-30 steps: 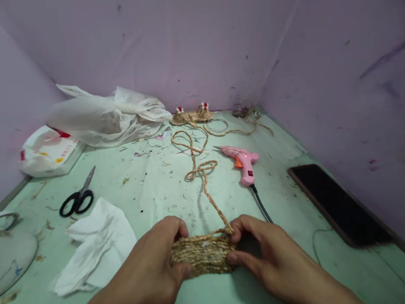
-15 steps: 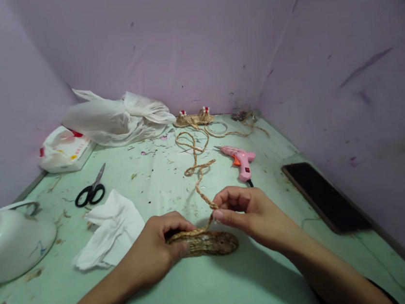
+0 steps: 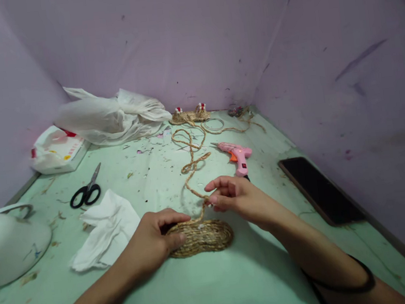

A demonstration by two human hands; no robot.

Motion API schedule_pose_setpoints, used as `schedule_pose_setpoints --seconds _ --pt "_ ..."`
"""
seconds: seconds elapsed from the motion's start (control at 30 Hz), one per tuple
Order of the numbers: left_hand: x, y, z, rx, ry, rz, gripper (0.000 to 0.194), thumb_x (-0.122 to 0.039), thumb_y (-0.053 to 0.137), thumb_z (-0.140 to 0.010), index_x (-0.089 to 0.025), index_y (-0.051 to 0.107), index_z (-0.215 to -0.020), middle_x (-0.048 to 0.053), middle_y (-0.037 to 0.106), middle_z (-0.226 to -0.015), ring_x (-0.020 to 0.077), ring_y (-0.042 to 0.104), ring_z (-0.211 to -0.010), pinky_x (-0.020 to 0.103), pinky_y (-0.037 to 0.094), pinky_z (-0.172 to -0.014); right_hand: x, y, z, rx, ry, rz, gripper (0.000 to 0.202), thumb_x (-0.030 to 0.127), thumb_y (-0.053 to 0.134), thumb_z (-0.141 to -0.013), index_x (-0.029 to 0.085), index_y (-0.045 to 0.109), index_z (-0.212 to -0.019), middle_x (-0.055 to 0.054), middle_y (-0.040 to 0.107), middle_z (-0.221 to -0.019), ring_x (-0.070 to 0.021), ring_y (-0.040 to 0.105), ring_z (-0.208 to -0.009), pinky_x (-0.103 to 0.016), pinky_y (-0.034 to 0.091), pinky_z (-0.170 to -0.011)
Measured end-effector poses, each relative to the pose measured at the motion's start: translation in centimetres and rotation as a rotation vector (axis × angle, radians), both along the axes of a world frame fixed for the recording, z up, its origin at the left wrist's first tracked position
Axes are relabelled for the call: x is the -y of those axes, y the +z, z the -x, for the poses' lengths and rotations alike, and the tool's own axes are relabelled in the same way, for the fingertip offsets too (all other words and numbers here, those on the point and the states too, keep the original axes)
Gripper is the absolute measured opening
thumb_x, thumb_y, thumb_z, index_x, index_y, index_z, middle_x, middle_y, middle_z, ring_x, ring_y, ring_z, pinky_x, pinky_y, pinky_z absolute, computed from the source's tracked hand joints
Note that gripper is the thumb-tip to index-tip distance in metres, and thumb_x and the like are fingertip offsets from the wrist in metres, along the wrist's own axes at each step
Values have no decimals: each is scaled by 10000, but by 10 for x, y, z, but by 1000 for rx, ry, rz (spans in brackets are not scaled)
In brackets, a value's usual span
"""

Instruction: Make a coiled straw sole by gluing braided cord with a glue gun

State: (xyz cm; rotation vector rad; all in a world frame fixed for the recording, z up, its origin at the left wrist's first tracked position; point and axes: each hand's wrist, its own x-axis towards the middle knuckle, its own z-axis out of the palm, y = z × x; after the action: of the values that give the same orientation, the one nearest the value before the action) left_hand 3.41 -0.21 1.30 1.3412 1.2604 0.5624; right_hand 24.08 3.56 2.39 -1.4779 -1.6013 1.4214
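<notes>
My left hand (image 3: pixel 161 235) grips the left end of a small woven sole (image 3: pixel 208 237), its fingers along the far edge and its thumb on top. The sole is made of coiled straw cord and shaped like a slipper bottom. From its far edge a braided straw cord (image 3: pixel 193 190) rises and runs in loops toward the back of the table. Just right of the sole, my right hand (image 3: pixel 235 198) pinches this cord between thumb and fingers. A pink glue gun (image 3: pixel 237 156) lies beyond my right hand.
Scissors (image 3: pixel 88 192) and a crumpled white cloth (image 3: pixel 109 231) lie left. A white bowl (image 3: pixel 12 247) sits at the left edge, a phone (image 3: pixel 320 190) at right. Behind are a plastic bag (image 3: pixel 110 116), a box (image 3: pixel 61 151) and a straw piece with red and white beads (image 3: pixel 190 116).
The sole now lies flatter, showing more of its top face. My right hand has shifted slightly left and away from me with the cord. The whole view has moved a little.
</notes>
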Motion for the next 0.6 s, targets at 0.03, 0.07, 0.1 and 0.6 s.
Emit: schedule_pose_setpoints --seconds 0.03,0.07,0.1,0.6 --pt "0 -1 0 8 17 11 282 -236 634 -613 -147 696 -873 42 639 -846 182 570 -766 300 424 -697 -2 -2 -7 115 -29 -63 132 194 569 -733 177 587 -862 -14 654 -697 -144 609 -636 -262 473 -614" --pt "0 -2 1 15 29 20 283 -236 638 -608 -144 690 -871 41 637 -841 179 567 -758 298 425 -690 -6 -3 -14 223 -74 -124 126 200 563 -735 178 595 -855 -28 659 -727 -160 614 -667 -272 467 -623" --pt "1 -3 1 21 37 27 287 -238 641 -606 -142 685 -873 41 637 -837 176 565 -751 296 426 -683 -9 -4 -22 305 -133 -177 137 206 563 -734 176 603 -861 -46 662 -770 -181 616 -711 -288 456 -641" --pt "0 1 0 -21 15 9 253 -255 624 -598 -141 643 -823 34 623 -775 155 537 -697 279 401 -634 -67 -14 -62 600 -435 -101 266 364 722 -558 198 561 -428 -14 467 -348 -202 532 -461 -281 355 -429"
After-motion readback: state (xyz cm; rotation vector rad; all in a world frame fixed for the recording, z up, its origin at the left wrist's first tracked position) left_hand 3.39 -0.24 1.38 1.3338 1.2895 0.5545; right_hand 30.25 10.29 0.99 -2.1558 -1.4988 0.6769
